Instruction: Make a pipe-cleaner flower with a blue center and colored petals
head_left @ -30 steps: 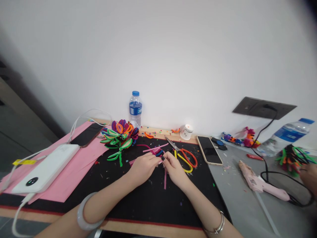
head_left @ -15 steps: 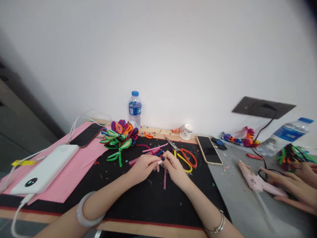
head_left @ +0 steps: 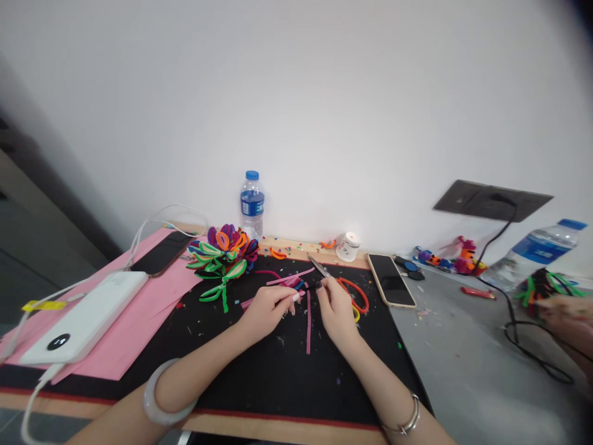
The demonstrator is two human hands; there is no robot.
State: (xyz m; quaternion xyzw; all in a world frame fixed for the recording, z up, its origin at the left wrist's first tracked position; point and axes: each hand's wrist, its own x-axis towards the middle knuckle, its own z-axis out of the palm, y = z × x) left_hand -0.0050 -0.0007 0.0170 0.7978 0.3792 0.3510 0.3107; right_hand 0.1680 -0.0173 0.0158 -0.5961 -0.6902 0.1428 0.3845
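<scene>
My left hand is closed in a pinch, with a short pink pipe cleaner piece at its fingertips. To its right, my right hand is apart from it, fingers loosely bent and nothing visible in them. It lies over part of the scissors, which have red and yellow handles. Whether it touches them I cannot tell. Behind the hands lie pink and purple pipe cleaner strips, and one pink strip lies between them. A multicoloured pipe cleaner flower is at the left.
On the black mat's left are pink paper, a power bank and a phone. Behind stand a bottle and paper cup. Another phone lies right. Another person's hand is near a black cable.
My right hand has moved away from my left, up and right onto the scissors. The other person's hands have shifted right, and the pink tool on the grey table is gone from view.
</scene>
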